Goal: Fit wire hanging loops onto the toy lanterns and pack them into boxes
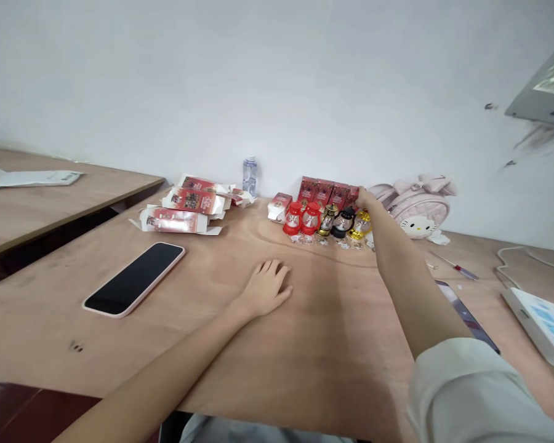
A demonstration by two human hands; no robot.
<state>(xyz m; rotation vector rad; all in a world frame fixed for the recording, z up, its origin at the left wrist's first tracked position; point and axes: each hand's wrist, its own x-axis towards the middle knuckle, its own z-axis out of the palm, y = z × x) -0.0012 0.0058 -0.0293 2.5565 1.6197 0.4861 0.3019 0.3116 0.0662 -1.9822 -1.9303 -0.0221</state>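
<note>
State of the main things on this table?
Left hand: palm down on table, fingers spread
Right hand: at rear red boxes, grip unclear
Rear red boxes: upright
Lanterns: upright, in a row
Printed cartons: lying, flaps open
Bottle: upright
Pink-edged phone: face up, screen dark
Second phone: partly hidden
Screwdriver: lying flat
Pink bag: upright

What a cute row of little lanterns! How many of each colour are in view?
Red lanterns: 2
Dark gold lantern: 1
Black lantern: 1
Bright gold lantern: 1
Total in view: 5
</note>
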